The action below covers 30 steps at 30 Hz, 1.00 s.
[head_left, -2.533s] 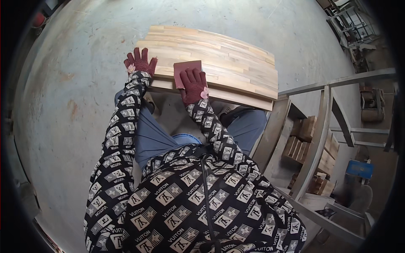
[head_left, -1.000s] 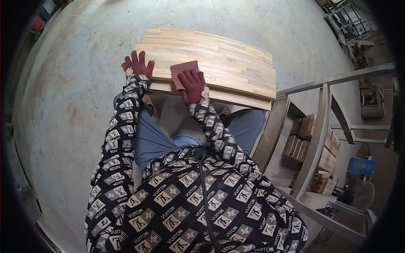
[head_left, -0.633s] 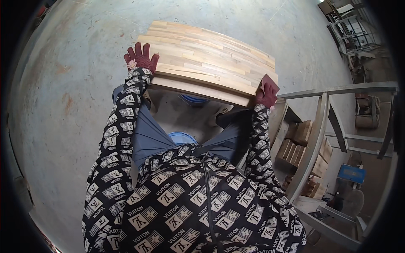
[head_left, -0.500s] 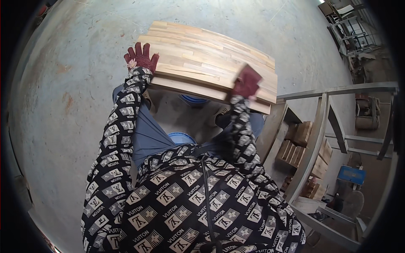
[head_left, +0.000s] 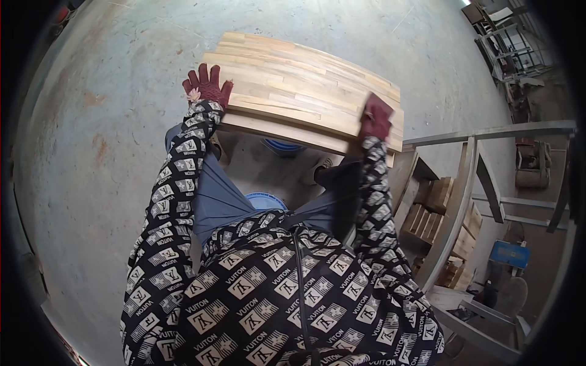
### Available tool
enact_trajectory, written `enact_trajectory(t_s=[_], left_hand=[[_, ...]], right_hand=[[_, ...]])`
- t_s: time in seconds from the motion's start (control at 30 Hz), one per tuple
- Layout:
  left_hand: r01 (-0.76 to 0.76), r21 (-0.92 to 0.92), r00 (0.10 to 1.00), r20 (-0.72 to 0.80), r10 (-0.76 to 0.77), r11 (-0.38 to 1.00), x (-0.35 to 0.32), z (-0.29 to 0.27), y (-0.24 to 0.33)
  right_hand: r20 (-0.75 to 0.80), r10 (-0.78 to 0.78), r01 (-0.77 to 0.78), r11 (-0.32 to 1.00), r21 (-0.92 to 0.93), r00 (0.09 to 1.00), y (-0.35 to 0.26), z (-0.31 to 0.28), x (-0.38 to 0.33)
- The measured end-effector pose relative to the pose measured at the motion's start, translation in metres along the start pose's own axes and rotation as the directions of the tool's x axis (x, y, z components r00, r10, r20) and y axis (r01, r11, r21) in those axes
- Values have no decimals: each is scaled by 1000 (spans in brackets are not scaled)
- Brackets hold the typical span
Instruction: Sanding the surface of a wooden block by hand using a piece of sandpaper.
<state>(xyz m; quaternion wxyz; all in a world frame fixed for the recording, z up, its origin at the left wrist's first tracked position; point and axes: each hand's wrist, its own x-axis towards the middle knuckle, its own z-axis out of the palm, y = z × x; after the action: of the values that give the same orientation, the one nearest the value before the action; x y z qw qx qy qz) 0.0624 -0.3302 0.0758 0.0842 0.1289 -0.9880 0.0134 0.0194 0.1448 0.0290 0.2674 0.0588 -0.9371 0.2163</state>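
Note:
A pale wooden panel (head_left: 299,76), made of many glued strips, lies across in front of my knees. Under its near edge shows another board (head_left: 274,125). My left hand (head_left: 210,85), in a dark red knitted glove, rests on the panel's left end with its fingers spread, holding nothing. Over at the right end, my right hand (head_left: 374,122), gloved alike, presses on the panel's top and is blurred. A squared, flat, dark red shape (head_left: 379,105) shows at its fingers; where glove ends and this shape begins I cannot tell.
Right of me stands a grey metal frame (head_left: 470,177) with wooden blocks (head_left: 424,219) inside it. Beyond are a blue box (head_left: 508,254) and a fan (head_left: 511,296). Blue round objects (head_left: 284,145) show below the panel and between my legs. Concrete floor (head_left: 97,152) spreads to the left.
My right hand has slid to the right along the panel, towards its right end. The left hand stays spread on the left end; it and the panel sit very slightly further right.

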Motion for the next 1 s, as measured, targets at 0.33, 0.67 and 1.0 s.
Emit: enact_trajectory(t_s=[0.33, 0.67, 1.0], left_hand=[[-70, -11, 997, -37, 69, 997, 16, -11, 31], [-62, -32, 997, -39, 61, 998, 4, 1, 8], [-52, -20, 997, -51, 51, 998, 2, -5, 5]], right_hand=[[-67, -172, 165, 981, -101, 983, -103, 114, 15], [-38, -247, 250, 960, 124, 968, -56, 54, 39], [70, 119, -108, 984, -142, 990, 56, 69, 16]])
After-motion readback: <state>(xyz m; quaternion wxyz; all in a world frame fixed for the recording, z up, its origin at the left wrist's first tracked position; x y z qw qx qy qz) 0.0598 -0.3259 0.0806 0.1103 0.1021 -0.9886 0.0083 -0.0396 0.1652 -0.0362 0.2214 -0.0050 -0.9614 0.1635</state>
